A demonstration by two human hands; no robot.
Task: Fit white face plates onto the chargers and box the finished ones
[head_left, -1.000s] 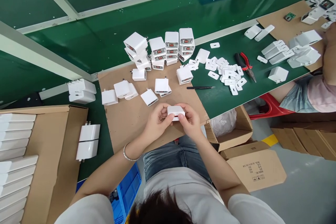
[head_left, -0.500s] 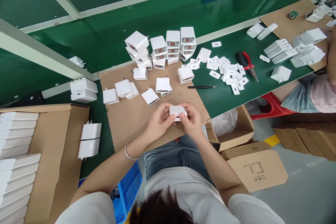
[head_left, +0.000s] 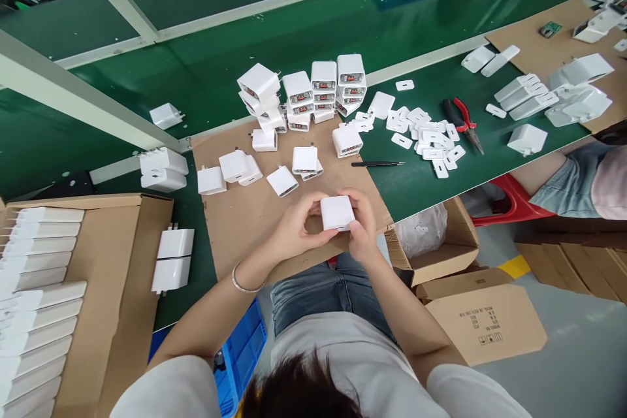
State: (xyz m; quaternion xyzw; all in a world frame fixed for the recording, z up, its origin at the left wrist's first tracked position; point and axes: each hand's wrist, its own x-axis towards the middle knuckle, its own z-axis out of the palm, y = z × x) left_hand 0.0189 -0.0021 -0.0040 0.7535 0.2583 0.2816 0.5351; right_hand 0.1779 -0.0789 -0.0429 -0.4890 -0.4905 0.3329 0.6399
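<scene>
A white charger [head_left: 337,213] is held between my two hands above the front edge of a cardboard sheet [head_left: 245,222]. My left hand [head_left: 302,222] grips its left side, thumb along the lower edge. On the right side, the fingers and thumb of my right hand [head_left: 363,225] close on the same charger. Its broad face is turned up toward me. Beyond my hands lie several loose chargers [head_left: 282,181], and stacks of open-ended chargers [head_left: 323,77] rise behind them. Black tweezers [head_left: 377,164] rest across the sheet's right edge.
Small white cover plates [head_left: 431,137] lie heaped on the green table, beside red-and-black pliers [head_left: 463,124]. At the left stands a cardboard box [head_left: 117,274] with rows of white chargers. Another person's leg [head_left: 548,170] shows at the right. An open carton [head_left: 441,235] sits below the table edge.
The charger has been tilted in my hands, so its broad face now shows instead of the slotted end. My left thumb has moved down to its lower edge. The view has shifted slightly.
</scene>
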